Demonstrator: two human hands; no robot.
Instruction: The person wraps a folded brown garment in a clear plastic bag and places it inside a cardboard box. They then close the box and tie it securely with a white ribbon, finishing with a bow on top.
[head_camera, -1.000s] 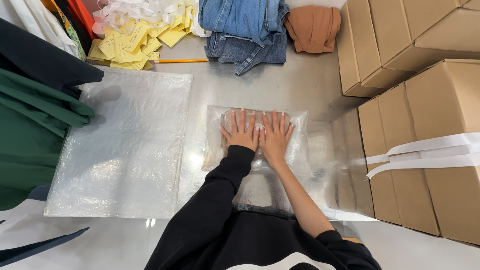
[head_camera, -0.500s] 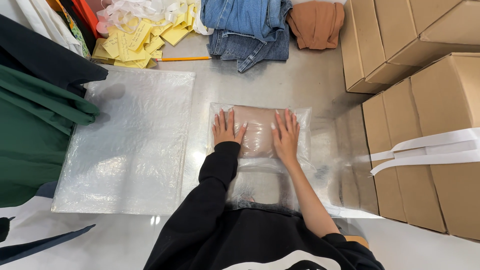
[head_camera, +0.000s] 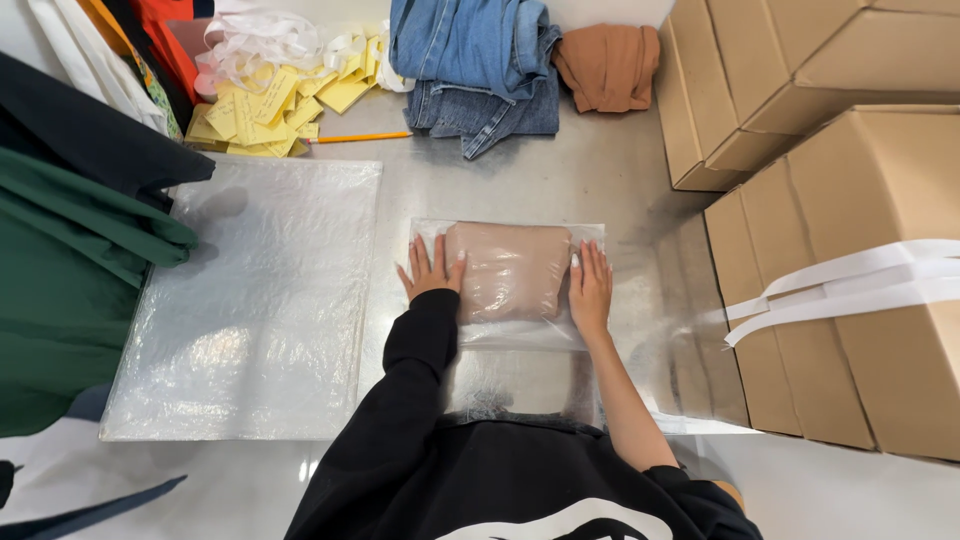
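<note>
A folded beige garment (head_camera: 508, 268) lies inside a clear plastic bag (head_camera: 520, 335) on the steel table. My left hand (head_camera: 432, 270) presses flat on the bag's left side, fingers spread, at the garment's left edge. My right hand (head_camera: 590, 285) presses flat on the right side, at the garment's right edge. Neither hand grips anything. The left arm wears a black sleeve; the right forearm is bare.
A stack of large clear bags (head_camera: 250, 300) lies to the left. Green and black clothes (head_camera: 70, 260) hang over the left edge. Folded jeans (head_camera: 475, 70), a brown garment (head_camera: 610, 62) and yellow paper slips (head_camera: 260, 105) sit at the back. Cardboard boxes (head_camera: 860, 300) stand on the right.
My hands, together over the middle of the bag a second ago, have slid apart to the left and right edges, uncovering the beige garment.
</note>
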